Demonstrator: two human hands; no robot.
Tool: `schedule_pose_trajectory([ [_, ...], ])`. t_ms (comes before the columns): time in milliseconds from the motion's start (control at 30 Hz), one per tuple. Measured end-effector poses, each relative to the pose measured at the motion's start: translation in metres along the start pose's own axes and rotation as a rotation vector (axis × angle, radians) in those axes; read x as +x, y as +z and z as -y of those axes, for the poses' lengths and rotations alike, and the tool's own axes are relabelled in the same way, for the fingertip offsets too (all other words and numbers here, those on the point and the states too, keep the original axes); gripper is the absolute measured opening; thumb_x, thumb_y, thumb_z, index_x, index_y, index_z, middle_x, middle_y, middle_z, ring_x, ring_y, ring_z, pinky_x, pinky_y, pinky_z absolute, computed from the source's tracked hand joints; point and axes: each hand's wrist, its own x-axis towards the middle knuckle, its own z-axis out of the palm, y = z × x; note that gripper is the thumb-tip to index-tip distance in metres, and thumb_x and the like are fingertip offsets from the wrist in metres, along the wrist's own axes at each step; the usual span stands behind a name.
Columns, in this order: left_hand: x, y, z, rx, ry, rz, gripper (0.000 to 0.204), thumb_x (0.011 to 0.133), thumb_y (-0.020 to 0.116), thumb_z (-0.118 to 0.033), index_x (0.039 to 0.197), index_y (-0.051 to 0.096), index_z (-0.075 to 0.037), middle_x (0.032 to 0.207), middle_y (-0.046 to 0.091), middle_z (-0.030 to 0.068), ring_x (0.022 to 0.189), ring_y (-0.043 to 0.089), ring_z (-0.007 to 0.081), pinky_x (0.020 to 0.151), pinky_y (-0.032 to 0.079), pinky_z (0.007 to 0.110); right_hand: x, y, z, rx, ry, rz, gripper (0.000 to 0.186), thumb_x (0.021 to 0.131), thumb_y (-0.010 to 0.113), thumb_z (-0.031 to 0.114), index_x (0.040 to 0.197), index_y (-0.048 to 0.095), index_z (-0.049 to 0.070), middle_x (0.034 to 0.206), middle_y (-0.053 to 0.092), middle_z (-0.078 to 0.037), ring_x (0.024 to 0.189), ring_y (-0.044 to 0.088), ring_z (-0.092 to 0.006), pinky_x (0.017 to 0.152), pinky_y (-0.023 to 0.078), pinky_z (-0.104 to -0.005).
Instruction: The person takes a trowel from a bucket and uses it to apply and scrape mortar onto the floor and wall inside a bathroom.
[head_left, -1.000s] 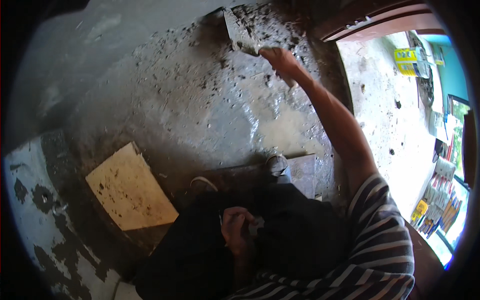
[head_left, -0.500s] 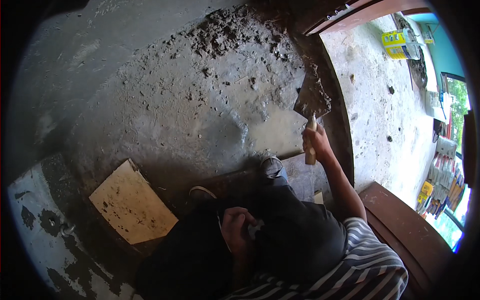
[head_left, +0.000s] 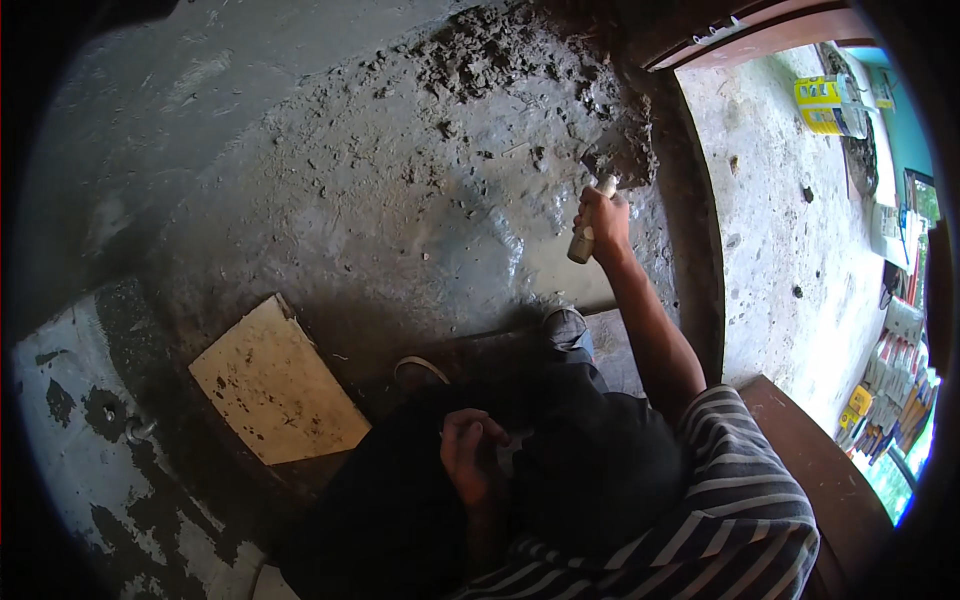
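Observation:
My right hand (head_left: pixel 604 222) is closed round the pale wooden handle of a trowel (head_left: pixel 622 165). The trowel's blade lies in the dark wet mortar (head_left: pixel 485 60) at the far right of the floor patch, and clumps cling about its edge. Part of the blade blends into the mortar. My left hand (head_left: pixel 472 455) rests near my dark-clothed lap, its fingers loosely curled. Nothing shows plainly in it, though a small pale patch lies beside the fingers. Between the mortar and my shoe (head_left: pixel 567 330) spreads a shallow puddle of cloudy water (head_left: pixel 565 270).
A dirt-spotted tan board (head_left: pixel 280 390) lies at the left. To the right, a raised sill (head_left: pixel 700 240) borders a pale floor with a yellow-and-white bucket (head_left: pixel 828 105). A brown door panel (head_left: pixel 800 425) stands near my right elbow. Stacked goods (head_left: pixel 890 370) sit farther right.
My right hand and the trowel have moved away from me and slightly left, taking the blade into the mortar. The view has shifted a little; my left hand stays near my lap.

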Motion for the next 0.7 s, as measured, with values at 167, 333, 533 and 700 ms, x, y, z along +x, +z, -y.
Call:
schedule_pose_trajectory([
  [167, -0.006, 0.001, 0.003, 0.008, 0.015, -0.02, 0.018, 0.086, 0.051, -0.015, 0.099, 0.052, -0.001, 0.073, 0.051, 0.0072, 0.069, 0.052, 0.017, 0.063, 0.044, 0.03, 0.013, 0.004, 0.007, -0.252, -0.003, 0.123, 0.01, 0.076, 0.058, 0.009, 0.078, 0.051, 0.003, 0.062, 0.051, -0.005, 0.046, 0.053, -0.0169, 0.042, 0.045, -0.0318],
  [333, -0.009, 0.003, 0.006, 0.013, 0.013, 0.016, 0.018, 0.086, 0.052, -0.014, 0.098, 0.054, -0.001, 0.075, 0.053, 0.0073, 0.069, 0.052, 0.0163, 0.065, 0.043, 0.03, 0.006, 0.062, 0.029, -0.344, -0.052, 0.468, 0.02, 0.078, 0.062, 0.014, 0.078, 0.055, -0.005, 0.061, 0.055, -0.007, 0.049, 0.057, -0.0178, 0.043, 0.046, -0.0322],
  [533, -0.005, 0.004, 0.003, -0.028, -0.001, 0.03, 0.017, 0.085, 0.052, -0.012, 0.097, 0.056, -0.001, 0.077, 0.055, 0.0077, 0.07, 0.053, 0.0158, 0.067, 0.042, 0.029, -0.025, 0.058, 0.023, -0.413, -0.102, 0.357, 0.019, 0.078, 0.063, 0.015, 0.077, 0.055, -0.003, 0.061, 0.057, -0.008, 0.049, 0.058, -0.0181, 0.043, 0.046, -0.0322],
  [700, -0.005, 0.004, 0.004, -0.034, -0.055, 0.029, 0.018, 0.085, 0.051, -0.012, 0.097, 0.056, -0.001, 0.078, 0.055, 0.0079, 0.071, 0.053, 0.016, 0.067, 0.042, 0.029, -0.006, -0.014, 0.034, -0.24, -0.058, 0.194, 0.012, 0.076, 0.059, 0.01, 0.081, 0.053, 0.001, 0.063, 0.053, -0.005, 0.047, 0.053, -0.0161, 0.042, 0.046, -0.0303],
])
